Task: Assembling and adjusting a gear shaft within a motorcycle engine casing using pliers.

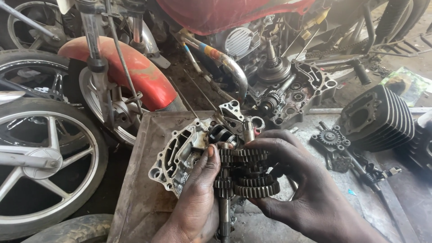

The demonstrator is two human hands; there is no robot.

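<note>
My left hand (198,198) and my right hand (297,180) together grip a greasy gear cluster (246,173), two shafts with several stacked toothed gears. The left hand clasps the left shaft, whose end (224,220) sticks out below; the right hand wraps the right stack from above and behind. Just beyond the gears lies an open silver crankcase half (180,155) on a flat metal tray (144,180), with a crankshaft part (222,132) seated in it.
A red motorcycle fender (139,72) and front wheels (45,166) stand at left. The bike's open engine (288,90) with exposed gears is behind. A finned black cylinder (382,117), a small sprocket part (330,137) and loose tools lie on the right floor.
</note>
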